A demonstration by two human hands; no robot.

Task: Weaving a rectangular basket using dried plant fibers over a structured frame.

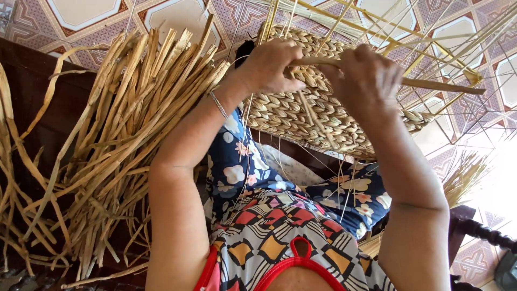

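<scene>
A half-woven basket [301, 116] of braided tan straw rests on my lap, its loose spokes fanning out toward the top right. My left hand [269, 67] grips the basket's upper edge and pinches one end of a flat dried strand [431, 85]. My right hand [366, 78] is closed over the same strand, which runs out to the right past my fingers. A thin metal bangle [218, 104] circles my left wrist.
A big pile of dried straw strips [107, 145] lies to my left on a dark wooden surface [32, 70]. Patterned floor tiles [177, 13] show beyond. A smaller straw bundle [463, 178] lies at right near a dark turned wooden rail [484, 231].
</scene>
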